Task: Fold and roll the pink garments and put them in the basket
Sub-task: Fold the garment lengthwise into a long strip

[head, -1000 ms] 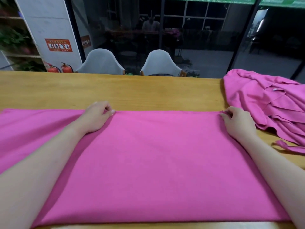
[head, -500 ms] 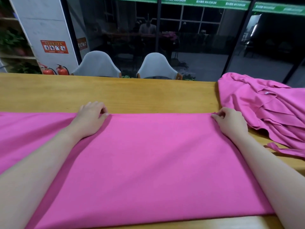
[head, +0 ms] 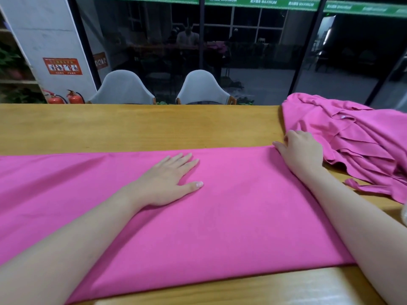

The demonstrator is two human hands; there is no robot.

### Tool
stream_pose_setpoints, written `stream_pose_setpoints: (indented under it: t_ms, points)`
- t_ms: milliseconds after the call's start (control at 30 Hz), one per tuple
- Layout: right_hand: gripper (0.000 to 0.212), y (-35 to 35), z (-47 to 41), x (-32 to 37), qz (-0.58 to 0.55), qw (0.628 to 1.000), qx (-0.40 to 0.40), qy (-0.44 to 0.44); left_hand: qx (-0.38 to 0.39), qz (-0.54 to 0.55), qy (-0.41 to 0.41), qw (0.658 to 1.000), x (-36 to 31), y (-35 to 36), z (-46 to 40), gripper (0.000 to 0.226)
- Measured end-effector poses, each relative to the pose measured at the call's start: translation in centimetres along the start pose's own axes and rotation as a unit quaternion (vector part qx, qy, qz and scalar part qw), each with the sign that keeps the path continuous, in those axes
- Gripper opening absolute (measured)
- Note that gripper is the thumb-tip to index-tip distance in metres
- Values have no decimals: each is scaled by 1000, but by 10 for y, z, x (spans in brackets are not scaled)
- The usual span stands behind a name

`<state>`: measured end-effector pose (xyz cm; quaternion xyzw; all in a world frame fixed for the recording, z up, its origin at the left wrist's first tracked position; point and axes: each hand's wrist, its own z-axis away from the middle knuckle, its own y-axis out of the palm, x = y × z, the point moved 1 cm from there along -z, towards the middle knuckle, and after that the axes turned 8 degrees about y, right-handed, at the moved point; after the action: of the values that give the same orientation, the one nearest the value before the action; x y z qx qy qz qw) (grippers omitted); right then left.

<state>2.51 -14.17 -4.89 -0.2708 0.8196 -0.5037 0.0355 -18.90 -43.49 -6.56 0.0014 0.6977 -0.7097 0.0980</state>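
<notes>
Wooden table (head: pixel 136 126), dark glass wall behind. Your left hand (head: pixel 167 183) lies flat, fingers straight, pressing the middle of the pink cloth (head: pixel 231 216) spread across the table. Your right hand (head: pixel 301 150) rests at the cloth's far right corner, fingers loosely curled; a pinch can't be confirmed. Just right of it: heap of pink garments (head: pixel 361 146). Beyond the table: two grey chairs (head: pixel 123 89).

The left hand (head: pixel 167 181) lets go of the far edge of the pink garment (head: pixel 231 212) and now lies flat on it, nearer the right hand (head: pixel 301 150).
</notes>
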Motion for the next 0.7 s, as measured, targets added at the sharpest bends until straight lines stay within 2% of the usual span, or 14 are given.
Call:
stream_pose_setpoints:
  t_ms: [67,100,200,267,367,500,633,700]
  points:
    - [38,-13,15,31,21,997,-7,-74,8,-4,-2,1000,2,0,-1,89]
    - [38,-19,29,53,2,992,17,-125,4,0,-4,1000,5,-1,-2,94]
    - [48,-20,87,115,-107,945,185,-248,-12,15,-8,1000,10,-1,-3,107]
    - [58,-11,112,131,-98,911,273,-293,-22,15,-15,1000,17,2,-4,117]
    - [72,0,88,103,-60,908,325,-258,-25,8,-58,998,35,2,1,128]
    - [111,6,34,26,-7,940,313,-133,-20,-3,-102,995,50,0,9,130]
    - [111,17,21,7,38,946,285,-147,-4,-13,-96,995,47,-1,9,120]
    - [96,14,21,12,82,951,254,-158,-14,-29,-95,995,42,-8,11,106]
